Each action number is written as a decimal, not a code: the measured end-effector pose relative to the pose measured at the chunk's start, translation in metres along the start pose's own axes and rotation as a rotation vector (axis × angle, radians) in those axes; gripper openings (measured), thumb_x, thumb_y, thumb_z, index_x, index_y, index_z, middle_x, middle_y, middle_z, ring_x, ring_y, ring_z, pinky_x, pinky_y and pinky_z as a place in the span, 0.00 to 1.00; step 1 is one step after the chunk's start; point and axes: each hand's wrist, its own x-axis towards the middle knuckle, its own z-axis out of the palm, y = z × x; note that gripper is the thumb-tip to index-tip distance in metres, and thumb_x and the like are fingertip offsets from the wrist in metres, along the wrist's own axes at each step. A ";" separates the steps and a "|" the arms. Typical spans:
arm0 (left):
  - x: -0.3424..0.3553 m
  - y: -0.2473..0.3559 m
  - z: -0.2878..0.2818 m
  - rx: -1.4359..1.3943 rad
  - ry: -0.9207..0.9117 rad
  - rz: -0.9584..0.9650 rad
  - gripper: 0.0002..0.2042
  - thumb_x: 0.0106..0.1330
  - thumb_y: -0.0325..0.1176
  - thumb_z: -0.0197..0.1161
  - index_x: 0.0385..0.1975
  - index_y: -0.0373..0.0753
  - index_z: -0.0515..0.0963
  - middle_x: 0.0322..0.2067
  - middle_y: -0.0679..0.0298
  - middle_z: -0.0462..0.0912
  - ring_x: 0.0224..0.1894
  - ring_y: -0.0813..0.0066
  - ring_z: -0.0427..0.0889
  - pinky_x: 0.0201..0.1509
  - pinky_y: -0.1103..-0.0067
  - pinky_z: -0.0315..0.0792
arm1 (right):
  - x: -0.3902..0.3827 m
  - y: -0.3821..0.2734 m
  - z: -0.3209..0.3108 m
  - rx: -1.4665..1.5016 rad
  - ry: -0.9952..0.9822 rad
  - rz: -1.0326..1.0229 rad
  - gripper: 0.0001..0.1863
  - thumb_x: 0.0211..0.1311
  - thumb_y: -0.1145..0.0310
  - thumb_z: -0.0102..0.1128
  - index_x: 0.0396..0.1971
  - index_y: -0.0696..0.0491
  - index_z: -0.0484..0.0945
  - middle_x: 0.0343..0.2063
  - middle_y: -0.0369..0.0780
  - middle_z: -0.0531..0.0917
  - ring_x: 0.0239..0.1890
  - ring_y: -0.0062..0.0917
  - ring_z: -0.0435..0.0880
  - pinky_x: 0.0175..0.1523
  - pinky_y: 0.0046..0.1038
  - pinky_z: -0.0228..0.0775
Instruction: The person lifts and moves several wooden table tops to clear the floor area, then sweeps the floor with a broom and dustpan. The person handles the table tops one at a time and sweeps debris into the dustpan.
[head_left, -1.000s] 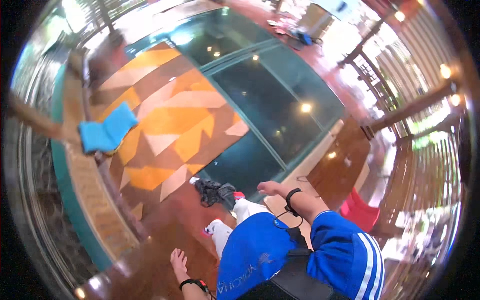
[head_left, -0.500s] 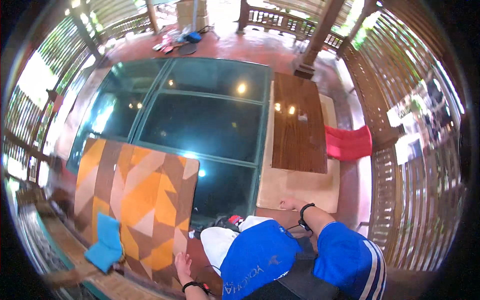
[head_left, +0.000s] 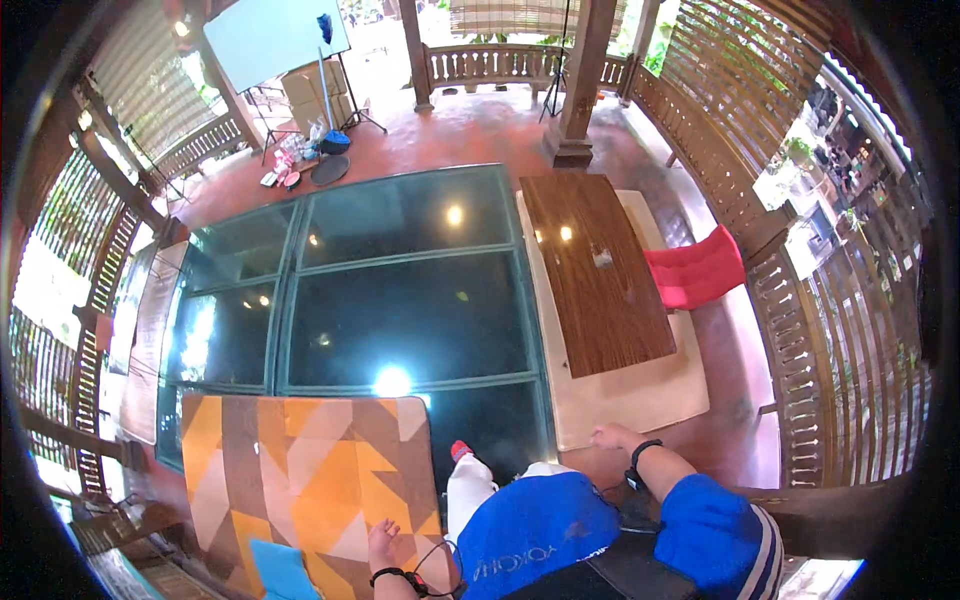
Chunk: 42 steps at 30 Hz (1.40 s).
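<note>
My left hand (head_left: 383,540) hangs low with its fingers apart and holds nothing, over the edge of a mat (head_left: 300,465) patterned in orange, brown and beige. My right hand (head_left: 617,438) is held forward, its fingers curled in with nothing visible in them. It is nearest to the front edge of a beige mat (head_left: 640,400), on which a low brown wooden table (head_left: 600,290) stands. Both wrists wear dark bands. Below me, a foot in a red-tipped sock or shoe (head_left: 461,451) shows over dark glass floor panels (head_left: 410,315).
A red folding floor seat (head_left: 698,270) sits right of the table; a blue one (head_left: 283,570) lies on the patterned mat. Far off are a whiteboard (head_left: 275,45), cardboard boxes (head_left: 318,97), a pile of small items (head_left: 290,165) and a wooden post (head_left: 580,90). Slatted railings surround the place.
My view has tilted up and turned, bringing the whiteboard in. The patterned mat and blue seat now sit lower in view. A foot has come forward; both hands stay without anything visible in them.
</note>
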 end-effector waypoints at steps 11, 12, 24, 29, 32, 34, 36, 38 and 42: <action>0.123 0.211 0.117 0.380 -0.116 0.056 0.19 0.68 0.45 0.54 0.54 0.44 0.69 0.51 0.64 0.75 0.48 0.68 0.76 0.50 0.63 0.69 | 0.009 -0.029 -0.001 0.413 0.290 0.003 0.18 0.61 0.60 0.59 0.47 0.54 0.77 0.35 0.45 0.84 0.36 0.27 0.84 0.43 0.31 0.76; 0.137 0.223 0.138 0.433 -0.165 0.058 0.18 0.68 0.46 0.54 0.53 0.44 0.70 0.50 0.65 0.76 0.47 0.68 0.76 0.49 0.64 0.69 | 0.000 -0.027 0.002 0.423 0.276 0.052 0.17 0.62 0.62 0.59 0.47 0.55 0.77 0.36 0.43 0.84 0.37 0.26 0.83 0.43 0.30 0.76; 0.218 0.336 0.420 0.813 -0.444 0.010 0.15 0.66 0.44 0.59 0.48 0.45 0.72 0.47 0.67 0.78 0.47 0.67 0.78 0.43 0.67 0.71 | 0.026 0.044 0.011 0.710 0.291 0.333 0.17 0.58 0.61 0.60 0.44 0.53 0.80 0.33 0.40 0.86 0.36 0.27 0.84 0.43 0.32 0.76; 0.242 0.382 0.526 0.841 -0.489 0.063 0.19 0.64 0.46 0.61 0.49 0.43 0.72 0.48 0.64 0.78 0.47 0.64 0.78 0.45 0.67 0.71 | 0.087 0.053 -0.079 0.646 0.425 0.429 0.20 0.58 0.57 0.59 0.48 0.52 0.79 0.38 0.42 0.85 0.38 0.31 0.83 0.43 0.34 0.76; 0.245 0.408 0.587 0.868 -0.557 0.078 0.20 0.64 0.46 0.62 0.51 0.43 0.71 0.48 0.63 0.78 0.47 0.64 0.78 0.44 0.67 0.72 | 0.098 0.013 -0.177 0.560 0.497 0.340 0.21 0.58 0.57 0.59 0.49 0.51 0.78 0.40 0.45 0.84 0.42 0.36 0.83 0.45 0.36 0.75; 0.261 0.423 0.625 0.897 -0.559 0.081 0.21 0.65 0.46 0.60 0.53 0.43 0.70 0.49 0.63 0.77 0.48 0.64 0.77 0.45 0.66 0.72 | 0.114 -0.009 -0.231 0.574 0.530 0.317 0.20 0.59 0.57 0.58 0.49 0.51 0.78 0.40 0.46 0.84 0.44 0.37 0.82 0.48 0.35 0.74; 0.273 0.435 0.664 0.939 -0.554 0.072 0.21 0.66 0.46 0.60 0.54 0.43 0.70 0.50 0.62 0.77 0.49 0.65 0.77 0.45 0.66 0.72 | 0.131 -0.022 -0.272 0.629 0.509 0.369 0.21 0.60 0.57 0.58 0.49 0.52 0.77 0.42 0.45 0.84 0.45 0.37 0.82 0.50 0.35 0.73; 0.291 0.446 0.703 0.972 -0.593 0.047 0.21 0.66 0.46 0.59 0.54 0.42 0.70 0.52 0.61 0.75 0.51 0.63 0.76 0.46 0.65 0.71 | 0.155 -0.032 -0.299 0.641 0.507 0.382 0.21 0.60 0.57 0.58 0.50 0.52 0.77 0.44 0.45 0.83 0.47 0.37 0.81 0.52 0.35 0.72; 0.342 0.469 0.773 1.026 -0.629 -0.042 0.20 0.66 0.45 0.58 0.53 0.41 0.70 0.52 0.60 0.76 0.51 0.62 0.76 0.47 0.65 0.70 | 0.194 -0.052 -0.339 0.731 0.485 0.391 0.22 0.60 0.56 0.58 0.51 0.51 0.76 0.46 0.45 0.82 0.49 0.37 0.80 0.53 0.36 0.71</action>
